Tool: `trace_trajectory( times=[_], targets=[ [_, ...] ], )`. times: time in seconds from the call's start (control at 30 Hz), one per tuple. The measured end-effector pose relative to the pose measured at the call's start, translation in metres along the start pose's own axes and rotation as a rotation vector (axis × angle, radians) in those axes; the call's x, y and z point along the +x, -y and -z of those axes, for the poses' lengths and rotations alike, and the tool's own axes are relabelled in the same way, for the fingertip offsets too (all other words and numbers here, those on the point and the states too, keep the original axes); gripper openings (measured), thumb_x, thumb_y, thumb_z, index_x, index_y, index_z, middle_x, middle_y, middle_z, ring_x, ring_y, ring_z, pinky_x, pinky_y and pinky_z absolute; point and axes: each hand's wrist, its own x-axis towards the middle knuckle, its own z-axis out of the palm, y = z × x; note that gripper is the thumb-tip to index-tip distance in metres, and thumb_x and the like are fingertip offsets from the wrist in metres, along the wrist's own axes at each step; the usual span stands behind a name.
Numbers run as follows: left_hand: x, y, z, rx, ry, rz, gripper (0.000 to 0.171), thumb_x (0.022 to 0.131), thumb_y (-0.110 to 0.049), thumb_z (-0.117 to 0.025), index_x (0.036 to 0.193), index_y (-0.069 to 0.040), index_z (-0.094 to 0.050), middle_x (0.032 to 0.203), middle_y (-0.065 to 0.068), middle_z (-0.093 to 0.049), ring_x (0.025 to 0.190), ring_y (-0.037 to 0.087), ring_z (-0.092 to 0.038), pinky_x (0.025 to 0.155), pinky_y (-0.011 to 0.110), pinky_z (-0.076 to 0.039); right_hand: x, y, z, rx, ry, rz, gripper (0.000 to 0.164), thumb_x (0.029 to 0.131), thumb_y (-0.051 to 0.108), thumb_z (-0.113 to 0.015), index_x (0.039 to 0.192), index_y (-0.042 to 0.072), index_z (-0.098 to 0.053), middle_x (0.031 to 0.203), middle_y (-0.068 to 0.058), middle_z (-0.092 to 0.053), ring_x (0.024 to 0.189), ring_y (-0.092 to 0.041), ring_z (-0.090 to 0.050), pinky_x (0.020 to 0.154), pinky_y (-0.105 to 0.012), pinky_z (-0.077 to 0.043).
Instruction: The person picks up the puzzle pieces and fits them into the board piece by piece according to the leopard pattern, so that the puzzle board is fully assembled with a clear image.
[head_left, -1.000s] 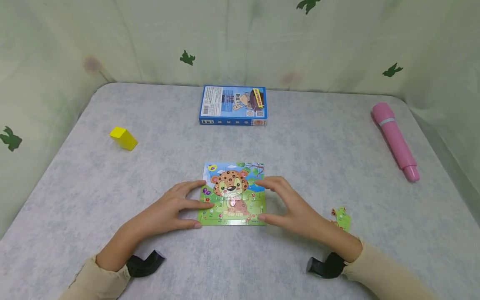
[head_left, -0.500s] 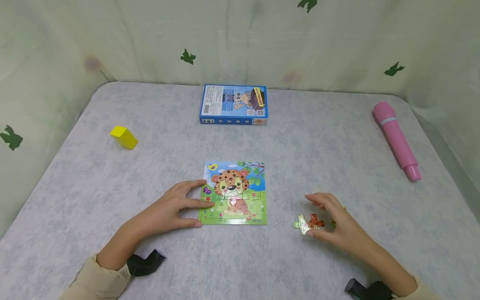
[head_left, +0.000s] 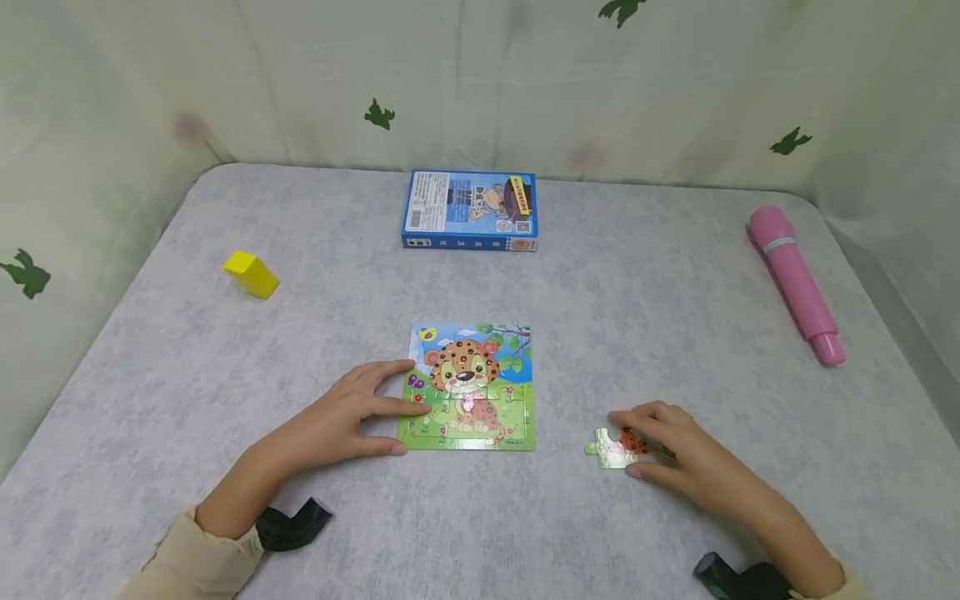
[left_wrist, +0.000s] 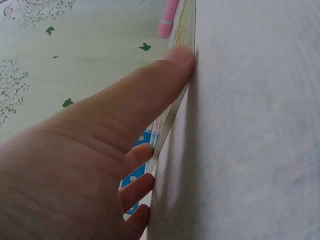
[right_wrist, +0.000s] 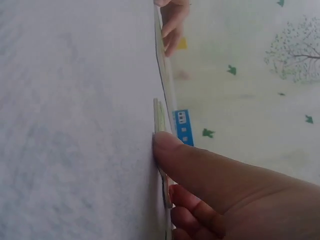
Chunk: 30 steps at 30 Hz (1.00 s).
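Observation:
A square jigsaw puzzle (head_left: pixel 480 358) with a spotted leopard cub on grass lies flat in the middle of the table. My left hand (head_left: pixel 330 425) rests at its left side, fingers spread; in the left wrist view the thumb (left_wrist: pixel 150 90) touches the puzzle's edge. To the right, my right hand (head_left: pixel 697 458) pinches a green puzzle piece (head_left: pixel 611 452) between thumb and fingers, close over the table. An orange spotted piece (head_left: pixel 633 440) shows beside it, partly under the hand. In the right wrist view the thumb (right_wrist: pixel 185 155) presses the piece's edge.
A blue printed box (head_left: pixel 468 208) lies at the back centre. A yellow block (head_left: pixel 252 275) stands at the left, and a pink microphone-shaped tube (head_left: pixel 797 283) lies at the far right. A pale curtain (head_left: pixel 480 83) with green birds borders the table's back.
My right hand has left the puzzle's right side and moved right to the loose pieces, where its fingers have closed on one. The left hand stays at the puzzle's left side.

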Motion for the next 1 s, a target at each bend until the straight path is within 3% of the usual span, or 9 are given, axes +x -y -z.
trace_trajectory(
  times=[0.33,0.6,0.8,1.0],
  targets=[
    [0.0,-0.005,0.0,0.049,0.006,0.024,0.044,0.075,-0.042,-0.069,0.117,-0.03,-0.062,0.141,0.01,-0.03,0.127,0.029,-0.025,0.097,0.052,-0.023,0.007,0.009,-0.01,-0.07,-0.094,-0.009,0.05,0.074,0.02,-0.075,0.12,0.021,-0.058,0.105,0.011,-0.045,0.094,-0.008,-0.038,0.073,-0.029,-0.039],
    [0.002,-0.013,-0.004,0.133,-0.031,0.001,0.043,0.076,-0.041,-0.069,0.115,-0.024,-0.063,0.137,0.009,-0.036,0.125,0.028,-0.031,0.098,0.048,-0.027,0.035,0.041,-0.011,0.02,-0.188,0.131,0.051,0.071,0.012,-0.075,0.119,0.016,-0.058,0.101,0.008,-0.044,0.091,-0.01,-0.037,0.07,-0.024,-0.037],
    [0.003,-0.018,-0.008,0.138,-0.038,-0.062,0.045,0.078,-0.038,-0.067,0.115,-0.013,-0.061,0.134,0.003,-0.04,0.123,0.021,-0.034,0.099,0.04,-0.03,0.065,0.061,-0.022,0.076,-0.154,0.205,0.048,0.077,0.018,-0.071,0.123,0.017,-0.055,0.101,0.007,-0.041,0.091,-0.012,-0.034,0.069,-0.026,-0.033],
    [0.003,-0.025,-0.01,0.122,-0.011,-0.045,0.046,0.081,-0.036,-0.064,0.116,-0.007,-0.056,0.133,0.003,-0.041,0.125,0.02,-0.033,0.099,0.038,-0.029,0.093,0.069,-0.044,0.053,-0.074,0.221,0.044,0.08,0.027,-0.068,0.123,0.02,-0.056,0.103,0.008,-0.043,0.091,-0.01,-0.036,0.07,-0.025,-0.035]
  ],
)
